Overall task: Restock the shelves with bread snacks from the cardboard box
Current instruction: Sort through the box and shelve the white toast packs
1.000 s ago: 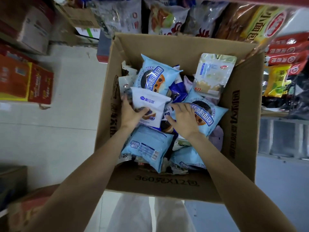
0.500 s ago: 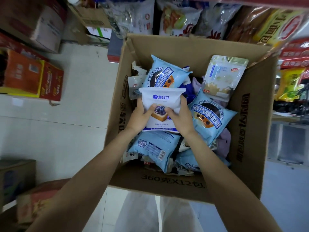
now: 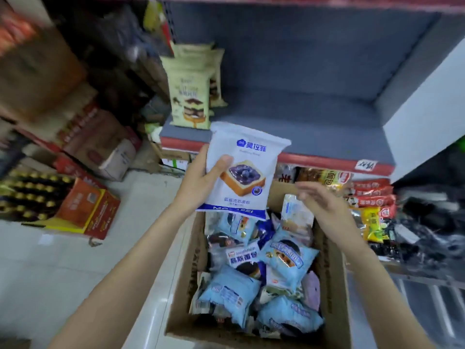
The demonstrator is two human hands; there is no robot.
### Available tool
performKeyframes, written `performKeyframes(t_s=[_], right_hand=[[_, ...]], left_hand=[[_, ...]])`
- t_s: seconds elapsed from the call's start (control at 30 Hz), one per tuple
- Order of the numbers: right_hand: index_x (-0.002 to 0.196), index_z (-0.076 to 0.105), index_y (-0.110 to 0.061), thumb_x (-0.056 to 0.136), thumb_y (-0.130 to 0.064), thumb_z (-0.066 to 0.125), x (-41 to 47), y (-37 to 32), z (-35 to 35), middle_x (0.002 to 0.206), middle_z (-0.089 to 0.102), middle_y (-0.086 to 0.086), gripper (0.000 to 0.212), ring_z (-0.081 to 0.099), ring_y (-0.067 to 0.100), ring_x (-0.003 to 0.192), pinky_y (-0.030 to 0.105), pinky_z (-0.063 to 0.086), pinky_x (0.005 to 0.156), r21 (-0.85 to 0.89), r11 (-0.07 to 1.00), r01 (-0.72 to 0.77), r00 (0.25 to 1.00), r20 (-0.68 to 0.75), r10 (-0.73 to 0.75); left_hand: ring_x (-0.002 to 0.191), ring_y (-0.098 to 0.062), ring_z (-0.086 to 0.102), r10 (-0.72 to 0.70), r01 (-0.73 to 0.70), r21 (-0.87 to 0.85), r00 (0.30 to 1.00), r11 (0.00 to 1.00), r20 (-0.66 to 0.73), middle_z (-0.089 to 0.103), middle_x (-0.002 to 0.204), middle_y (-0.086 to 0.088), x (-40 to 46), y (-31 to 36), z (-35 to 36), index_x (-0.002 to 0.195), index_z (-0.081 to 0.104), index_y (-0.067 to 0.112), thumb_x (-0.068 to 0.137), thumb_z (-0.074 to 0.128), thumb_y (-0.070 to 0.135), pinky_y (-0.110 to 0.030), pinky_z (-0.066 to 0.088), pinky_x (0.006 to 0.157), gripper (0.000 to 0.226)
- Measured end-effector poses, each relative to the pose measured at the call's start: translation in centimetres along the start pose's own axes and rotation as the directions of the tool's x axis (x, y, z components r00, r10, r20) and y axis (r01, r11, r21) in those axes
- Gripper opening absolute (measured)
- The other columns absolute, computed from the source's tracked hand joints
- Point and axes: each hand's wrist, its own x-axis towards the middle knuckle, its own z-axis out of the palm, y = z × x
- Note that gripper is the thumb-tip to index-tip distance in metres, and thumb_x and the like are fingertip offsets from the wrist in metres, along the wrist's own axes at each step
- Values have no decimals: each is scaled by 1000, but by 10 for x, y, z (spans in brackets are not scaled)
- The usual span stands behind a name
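My left hand [image 3: 201,182] holds a white blueberry bread packet [image 3: 245,170] upright above the far end of the cardboard box [image 3: 332,298], in front of the shelf. My right hand [image 3: 319,200] hovers to the right of the packet, fingers apart, holding nothing. The box below is full of several light blue and white bread snack packets [image 3: 286,258]. The grey shelf [image 3: 314,127] with a red front edge lies just beyond the packet. Beige cake packets [image 3: 190,94] stand at its left end.
Cartons and an orange box [image 3: 88,210] sit on the white floor at the left. A lower shelf at the right holds red and yellow snack packets [image 3: 370,197]. A white side panel [image 3: 422,122] bounds the grey shelf on the right.
The white packet has been lifted out of the box and up toward the shelf. My right hand has let go of it, so only my left hand holds it. The view has tilted upward.
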Motion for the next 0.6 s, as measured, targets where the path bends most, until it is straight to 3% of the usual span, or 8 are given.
performKeyframes(t_s=[0.13, 0.27, 0.33, 0.4, 0.5, 0.6], right_hand=[[112, 56, -39, 94, -13, 55, 28, -94, -41, 102, 66, -20, 31, 60, -7, 93, 5, 42, 84, -89, 953, 291, 951, -82, -298], [125, 57, -21, 92, -8, 52, 57, -164, -81, 109, 65, -7, 35, 60, 6, 95, 18, 44, 88, -325, 803, 499, 768, -263, -584], [124, 58, -16, 90, -9, 51, 76, -187, -99, 112, 64, -1, 35, 59, 15, 98, 20, 40, 90, -484, 709, 514, 650, -320, -689], [125, 57, -13, 88, -12, 51, 99, -201, -113, 120, 61, 4, 37, 55, 24, 106, 23, 34, 92, -631, 633, 448, 588, -326, -740], [131, 53, -11, 88, -19, 54, 134, -202, -122, 134, 53, 11, 43, 49, 33, 121, 40, 37, 99, -763, 564, 315, 630, -276, -725], [135, 49, -12, 91, -37, 45, 159, -192, -120, 138, 50, 14, 50, 49, 35, 123, 47, 37, 101, -845, 496, 199, 719, -217, -660]], left_hand=[[85, 9, 60, 275, -272, 83, 961, 959, -18, 63, 99, 18, 27, 90, -15, 105, 49, 41, 92, 56, 33, -11, 46, 72, 17], [86, 13, 59, 482, -469, 154, 874, 870, -65, 61, 100, 21, 50, 156, -27, 108, 49, 38, 94, 54, 31, -11, 46, 73, 16], [90, 14, 57, 543, -522, 171, 832, 835, -110, 60, 102, 23, 66, 178, -33, 115, 50, 29, 94, 54, 35, -14, 47, 78, 22], [90, 18, 55, 561, -541, 159, 816, 826, -139, 58, 102, 24, 80, 197, -36, 116, 49, 26, 95, 54, 33, -13, 47, 81, 23], [93, 13, 55, 558, -543, 129, 808, 830, -187, 58, 107, 18, 102, 220, -37, 122, 48, 22, 96, 52, 32, -8, 45, 82, 28], [103, -4, 57, 534, -535, 74, 805, 842, -257, 59, 112, 10, 126, 239, -38, 121, 49, 22, 96, 50, 33, -21, 46, 91, 27]])
